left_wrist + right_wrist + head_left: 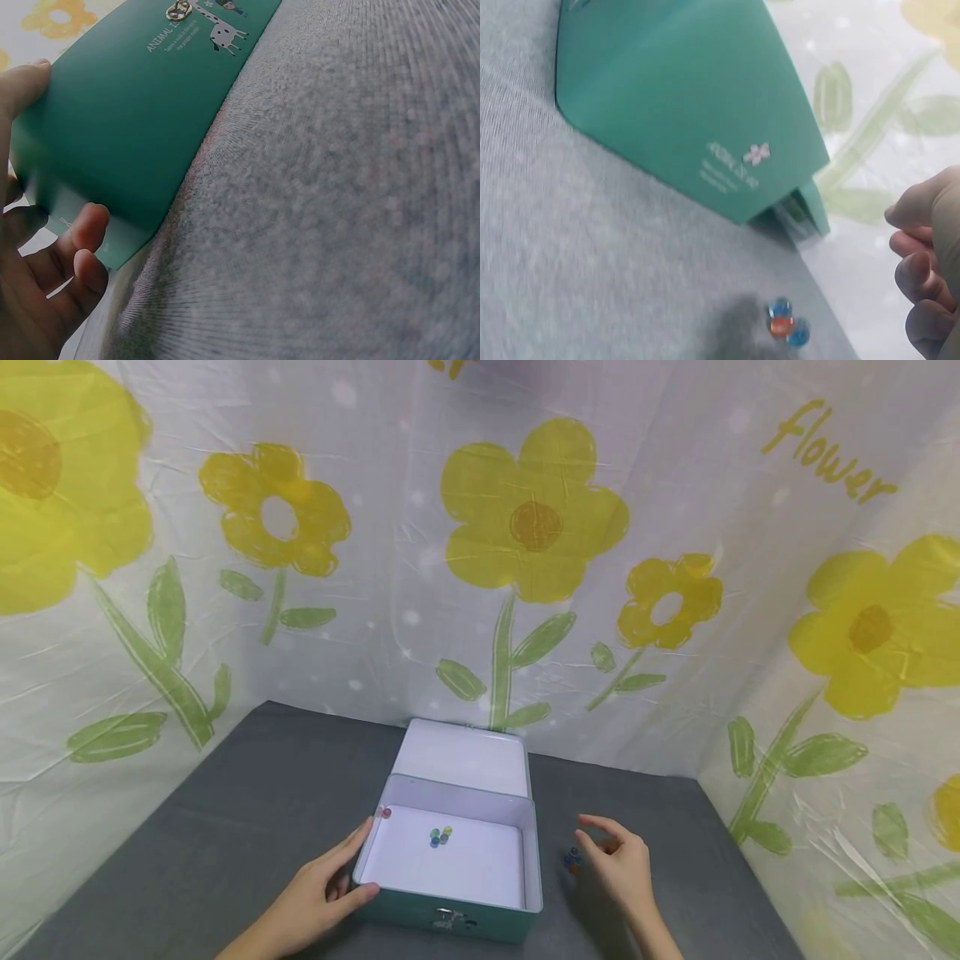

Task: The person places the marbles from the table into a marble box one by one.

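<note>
A green tin box [454, 912] with a white inside stands on the dark cloth, its lid [465, 758] laid back behind it. Several glass marbles [441, 837] sit in a cluster on its floor; a red marble [386, 812] is by the left wall. My left hand [318, 889] grips the box's front left corner, thumb at the front edge and fingers along the left side. Right of the box, my right hand [618, 864] hovers with bent fingers and a gap between thumb and forefinger, nothing visible between them. Near it lie blue and orange marbles [781, 326] on the cloth.
A dark grey cloth [247, 810] covers the table. Behind and at both sides hangs a white curtain [390, 635] with yellow flowers. A metal clasp [447, 918] is on the box front.
</note>
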A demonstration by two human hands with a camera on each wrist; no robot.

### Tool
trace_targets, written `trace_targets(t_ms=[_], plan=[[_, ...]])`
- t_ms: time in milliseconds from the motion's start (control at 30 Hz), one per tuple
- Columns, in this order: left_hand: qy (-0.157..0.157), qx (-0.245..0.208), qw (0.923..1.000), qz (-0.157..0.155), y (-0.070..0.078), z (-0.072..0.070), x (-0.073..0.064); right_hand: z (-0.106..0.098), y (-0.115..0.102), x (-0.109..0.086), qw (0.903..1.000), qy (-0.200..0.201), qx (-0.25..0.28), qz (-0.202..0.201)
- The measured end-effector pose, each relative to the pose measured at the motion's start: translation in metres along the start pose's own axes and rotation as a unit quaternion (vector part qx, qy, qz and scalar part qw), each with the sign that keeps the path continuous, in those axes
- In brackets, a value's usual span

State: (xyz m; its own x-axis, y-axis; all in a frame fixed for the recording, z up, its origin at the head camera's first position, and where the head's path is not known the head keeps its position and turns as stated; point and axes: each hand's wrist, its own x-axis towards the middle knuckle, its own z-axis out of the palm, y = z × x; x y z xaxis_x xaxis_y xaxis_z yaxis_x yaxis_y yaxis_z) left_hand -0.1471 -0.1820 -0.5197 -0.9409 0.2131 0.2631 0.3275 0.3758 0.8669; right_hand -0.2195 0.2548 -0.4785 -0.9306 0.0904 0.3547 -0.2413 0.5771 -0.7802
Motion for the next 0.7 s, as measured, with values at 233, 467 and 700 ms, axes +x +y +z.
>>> trace_targets(t_ms=[233, 467, 700], plan=[[-0.002, -0.004, 1.0000, -0.002, -0.001, 0.000, 0.000, -0.010, 0.015, -0.002, 0.9984, 0.001, -0.031, 0.047], [-0.005, -0.008, 0.9999, -0.004, 0.000, 0.000, -0.001, -0.012, 0.034, -0.006, 0.9966, 0.003, -0.051, 0.065], [-0.003, -0.005, 1.0000, 0.001, -0.001, 0.000, 0.000, -0.013, 0.045, -0.006, 0.9934, -0.003, -0.071, 0.090]])
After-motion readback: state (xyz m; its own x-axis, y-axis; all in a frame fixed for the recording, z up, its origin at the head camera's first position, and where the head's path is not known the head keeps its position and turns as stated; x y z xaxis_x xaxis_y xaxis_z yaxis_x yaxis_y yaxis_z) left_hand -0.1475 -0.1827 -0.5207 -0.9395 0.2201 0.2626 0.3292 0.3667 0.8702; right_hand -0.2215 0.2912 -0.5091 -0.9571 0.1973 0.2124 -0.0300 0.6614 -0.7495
